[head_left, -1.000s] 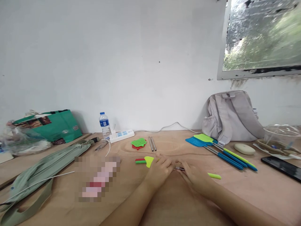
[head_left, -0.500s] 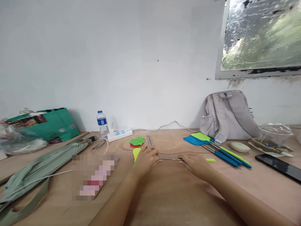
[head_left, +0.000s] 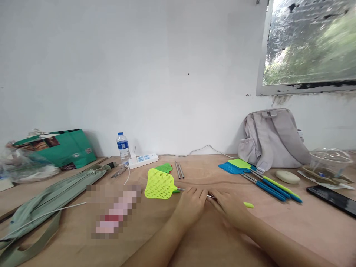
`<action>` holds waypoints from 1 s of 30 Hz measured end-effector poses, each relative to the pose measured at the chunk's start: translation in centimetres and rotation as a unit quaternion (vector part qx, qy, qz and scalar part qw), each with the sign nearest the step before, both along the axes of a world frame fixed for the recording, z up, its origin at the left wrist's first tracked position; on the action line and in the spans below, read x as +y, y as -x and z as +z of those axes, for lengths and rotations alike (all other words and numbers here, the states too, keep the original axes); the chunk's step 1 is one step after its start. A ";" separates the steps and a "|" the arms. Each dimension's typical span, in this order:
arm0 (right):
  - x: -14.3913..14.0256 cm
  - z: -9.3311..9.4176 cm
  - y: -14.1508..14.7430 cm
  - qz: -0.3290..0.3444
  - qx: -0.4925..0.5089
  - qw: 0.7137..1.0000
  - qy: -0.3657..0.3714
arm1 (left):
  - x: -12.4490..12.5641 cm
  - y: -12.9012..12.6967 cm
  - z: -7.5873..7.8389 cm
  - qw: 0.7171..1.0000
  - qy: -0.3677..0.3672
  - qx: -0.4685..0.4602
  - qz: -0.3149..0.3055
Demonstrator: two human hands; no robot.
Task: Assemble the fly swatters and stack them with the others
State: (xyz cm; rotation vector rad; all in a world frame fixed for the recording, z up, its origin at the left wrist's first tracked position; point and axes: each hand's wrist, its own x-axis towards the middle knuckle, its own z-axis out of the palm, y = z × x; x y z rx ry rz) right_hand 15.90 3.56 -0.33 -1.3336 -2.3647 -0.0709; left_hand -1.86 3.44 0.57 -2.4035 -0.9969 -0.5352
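Observation:
A yellow-green fly swatter (head_left: 159, 184) lies across the table in front of me, its perforated paddle on the left. My left hand (head_left: 192, 202) is closed over its thin metal rod. Right beside it, my right hand (head_left: 227, 207) grips the rod farther along, and a short piece of metal shows between the two hands. The yellow-green handle end sticks out past my right hand. Behind the paddle lies a green swatter head (head_left: 164, 168), partly covered, with a sliver of red at its edge. Two loose metal rods (head_left: 179, 170) rest just beyond my hands.
Several swatters with blue and yellow-green handles (head_left: 271, 190) lie at the right, before a grey backpack (head_left: 274, 141). A white oval case (head_left: 287, 177) and a black phone (head_left: 330, 200) are farther right. On the left are a power strip (head_left: 144, 160), a water bottle (head_left: 122, 146) and a grey-green bag (head_left: 55, 196).
My left hand has moved right along the rod, close to my right hand. The yellow-green paddle, mostly hidden before, now shows fully. Both hands sit slightly nearer to me.

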 end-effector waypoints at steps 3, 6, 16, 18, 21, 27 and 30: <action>0.1 -0.3 0.0 0.021 -0.001 1.000 0.002 | -0.1 -0.2 0.0 0.999 0.013 0.030 -0.018; 0.6 -0.5 -0.5 0.025 -0.008 1.000 0.010 | 0.3 0.8 0.4 0.999 0.010 0.034 -0.039; 2.5 -0.5 -1.9 0.034 -0.056 0.998 -0.012 | 1.5 4.0 1.8 0.999 -0.029 0.040 -0.021; 2.7 -0.3 -2.0 0.031 -0.063 0.997 -0.027 | 1.6 4.6 2.0 0.998 -0.032 0.041 -0.020; 2.8 0.1 -2.4 0.016 -0.083 0.996 -0.039 | 1.8 5.4 2.3 0.998 -0.040 0.036 -0.019; 3.2 0.7 -3.4 0.023 -0.103 0.994 -0.038 | 2.0 7.4 2.5 0.998 -0.062 0.019 0.020; 3.5 1.0 -4.3 0.016 -0.110 0.993 -0.032 | 2.2 8.8 2.3 0.996 -0.082 -0.002 0.045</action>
